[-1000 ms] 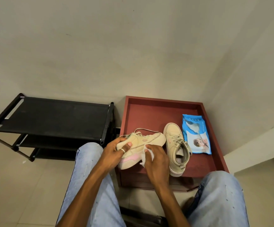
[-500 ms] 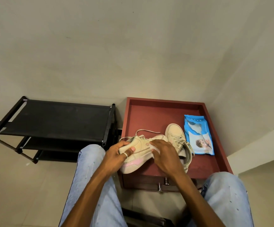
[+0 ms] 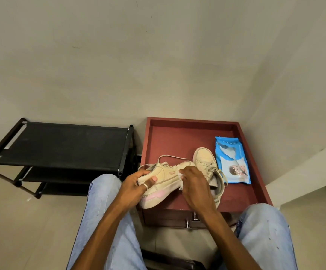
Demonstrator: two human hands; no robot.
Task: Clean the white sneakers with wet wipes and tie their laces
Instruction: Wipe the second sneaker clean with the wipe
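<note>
Maroon wood forms the rimmed worktop of a low drawer unit in the corner, with a black shoe rack just beside it on the left. Over the near left part of that worktop the held sneaker is tipped on its side, sole turned toward the person. Its long axis runs from the heel at near left to the toe at far right. The second sneaker rests on the worktop just behind the right hand, toe pointing away, and the blue wet-wipes pack lies flat to its right. The left hand grips the heel end, its fingers curled over the collar and the thumb pressed on the side panel. The right hand is the nearer to the toe and clamps a bunched wet wipe against the forefoot. Any wiping stroke would probably travel along that axis, back toward the heel. One loose lace trails untied behind the shoe.
</note>
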